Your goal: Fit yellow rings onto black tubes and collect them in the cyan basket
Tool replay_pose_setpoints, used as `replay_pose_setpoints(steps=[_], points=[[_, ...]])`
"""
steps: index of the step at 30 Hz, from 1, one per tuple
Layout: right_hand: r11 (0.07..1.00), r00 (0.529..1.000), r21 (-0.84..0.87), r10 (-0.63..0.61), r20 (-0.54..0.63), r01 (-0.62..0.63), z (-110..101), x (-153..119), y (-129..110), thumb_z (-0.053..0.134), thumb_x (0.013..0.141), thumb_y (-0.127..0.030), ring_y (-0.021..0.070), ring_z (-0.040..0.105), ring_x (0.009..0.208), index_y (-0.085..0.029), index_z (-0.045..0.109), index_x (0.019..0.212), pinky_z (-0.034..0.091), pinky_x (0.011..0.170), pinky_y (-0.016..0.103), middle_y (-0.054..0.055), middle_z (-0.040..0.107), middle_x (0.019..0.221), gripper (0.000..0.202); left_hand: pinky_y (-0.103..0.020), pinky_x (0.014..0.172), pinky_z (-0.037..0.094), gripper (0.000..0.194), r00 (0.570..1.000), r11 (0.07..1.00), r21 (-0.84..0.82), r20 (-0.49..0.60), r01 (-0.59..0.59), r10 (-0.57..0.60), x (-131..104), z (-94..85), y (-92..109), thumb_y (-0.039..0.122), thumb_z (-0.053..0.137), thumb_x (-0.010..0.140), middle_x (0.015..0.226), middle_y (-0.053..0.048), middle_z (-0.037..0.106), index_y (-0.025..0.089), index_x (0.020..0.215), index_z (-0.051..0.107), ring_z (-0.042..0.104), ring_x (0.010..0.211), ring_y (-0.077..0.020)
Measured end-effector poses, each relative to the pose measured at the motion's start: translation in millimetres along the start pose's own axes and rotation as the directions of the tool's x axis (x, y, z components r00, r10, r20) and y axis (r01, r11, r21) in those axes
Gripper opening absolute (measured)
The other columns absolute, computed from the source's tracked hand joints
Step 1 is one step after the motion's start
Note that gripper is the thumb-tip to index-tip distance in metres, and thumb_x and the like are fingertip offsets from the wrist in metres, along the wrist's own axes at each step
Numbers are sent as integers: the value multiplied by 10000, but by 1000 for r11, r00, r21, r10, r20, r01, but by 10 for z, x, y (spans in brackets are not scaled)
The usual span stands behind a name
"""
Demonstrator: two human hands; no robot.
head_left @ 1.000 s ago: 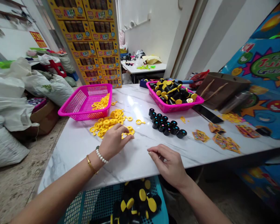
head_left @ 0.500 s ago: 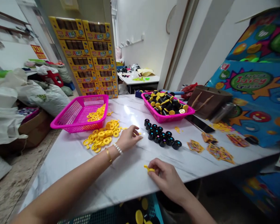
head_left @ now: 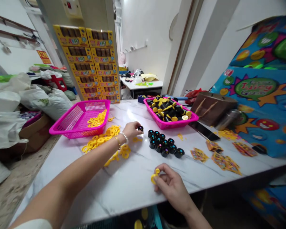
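My left hand (head_left: 131, 131) pinches a small black cylinder (head_left: 140, 128) with a coloured dot on its face, just left of the other black pieces. Fingertips of my right hand (head_left: 170, 186) hold a yellow plastic ring with a small tab (head_left: 154, 177), raised over the front of the table. Several black cylinders (head_left: 162, 142) with blue, pink or purple dots stand in a cluster on the marble-patterned table (head_left: 133, 187). Loose yellow rings (head_left: 98, 140) are piled under and beside my left forearm, which hides part of them.
A pink basket (head_left: 73, 119) at left holds more yellow rings. Another pink basket (head_left: 171, 124) contains black-and-yellow pieces. Printed packets (head_left: 199, 155), a phone (head_left: 206, 131) and a brown bag (head_left: 212, 106) lie to the right. Below the table edge is a teal basket (head_left: 155, 216).
My left hand has moved slightly up and now shows a black cylinder in its fingers. The yellow ring in my right hand has turned more upright. The camera view has shifted a little.
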State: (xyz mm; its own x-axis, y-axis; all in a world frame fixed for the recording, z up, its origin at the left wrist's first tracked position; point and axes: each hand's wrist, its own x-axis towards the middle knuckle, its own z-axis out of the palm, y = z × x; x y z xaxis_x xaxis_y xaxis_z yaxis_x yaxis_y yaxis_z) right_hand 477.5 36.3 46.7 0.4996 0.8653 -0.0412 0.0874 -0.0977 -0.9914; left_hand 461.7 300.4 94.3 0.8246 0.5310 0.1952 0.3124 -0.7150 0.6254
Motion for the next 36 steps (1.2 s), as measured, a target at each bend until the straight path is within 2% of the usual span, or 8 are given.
replay_pose_setpoints(steps=[3, 6, 10, 13, 16, 21, 26, 36], points=[[983, 991, -129, -134, -26, 130, 9, 20, -11, 602, 845, -369, 97, 524, 516, -191, 540, 805, 407, 474, 207, -9, 556, 720, 193, -317, 770, 467, 283, 1000, 999, 32, -17, 1, 0, -654, -185, 82, 234, 708, 674, 876, -31, 673, 182, 945, 644, 600, 818, -190], [943, 980, -275, -200, -12, 189, 14, 50, -21, 633, 822, -348, 109, 523, 568, -182, 592, 759, 424, 519, 222, 11, 572, 767, 182, -310, 711, 447, 244, 997, 993, 103, 56, -52, 47, -1320, -206, 170, 216, 697, 684, 837, -25, 649, 187, 918, 636, 576, 773, -187], [986, 1000, -169, 0, -10, -2, 19, 81, -71, 693, 758, -414, 82, 466, 436, -182, 574, 809, 361, 398, 192, -23, 577, 646, 265, -305, 735, 443, 236, 994, 997, 15, 74, -79, 78, -1788, -1, 132, 243, 702, 709, 882, -29, 620, 191, 929, 634, 556, 816, -180], [985, 983, -21, 172, 67, -171, 63, 103, -174, 727, 708, -458, 50, 373, 320, -175, 538, 797, 264, 305, 166, -24, 593, 561, 351, -313, 767, 445, 231, 993, 994, -9, 25, -113, 113, -1833, 142, 45, 278, 698, 729, 920, -44, 599, 194, 939, 654, 548, 860, -189], [985, 981, 6, 174, 83, -175, 176, 167, -294, 752, 681, -444, 40, 342, 310, -160, 560, 774, 214, 294, 154, -11, 595, 508, 355, -312, 744, 441, 226, 992, 992, 4, 5, -128, 128, -1809, 186, 1, 323, 693, 742, 886, -44, 587, 196, 928, 674, 546, 827, -187], [990, 990, -64, 129, 57, -126, 369, 370, -337, 799, 627, -406, 48, 401, 361, -160, 552, 671, 267, 331, 149, -40, 555, 481, 352, -293, 694, 425, 201, 992, 991, -36, -7, -125, 125, -1818, 186, -20, 367, 707, 738, 823, -31, 577, 200, 847, 690, 540, 777, -174], [974, 966, 15, 221, 130, -225, 388, 458, -289, 818, 605, -405, 103, 544, 392, -170, 510, 684, 427, 385, 183, -1, 631, 505, 395, -290, 680, 412, 216, 993, 991, -56, -16, -120, 119, -1831, 171, -12, 420, 673, 767, 794, -24, 567, 214, 825, 691, 537, 758, -169], [958, 957, 87, 262, 123, -274, 408, 450, -255, 832, 605, -353, 121, 615, 479, -182, 510, 698, 506, 470, 204, -17, 650, 576, 376, -296, 644, 405, 337, 988, 993, 43, 112, -110, 104, -1830, 60, 76, 490, 549, 849, 796, -57, 611, 177, 860, 671, 571, 752, -190]])
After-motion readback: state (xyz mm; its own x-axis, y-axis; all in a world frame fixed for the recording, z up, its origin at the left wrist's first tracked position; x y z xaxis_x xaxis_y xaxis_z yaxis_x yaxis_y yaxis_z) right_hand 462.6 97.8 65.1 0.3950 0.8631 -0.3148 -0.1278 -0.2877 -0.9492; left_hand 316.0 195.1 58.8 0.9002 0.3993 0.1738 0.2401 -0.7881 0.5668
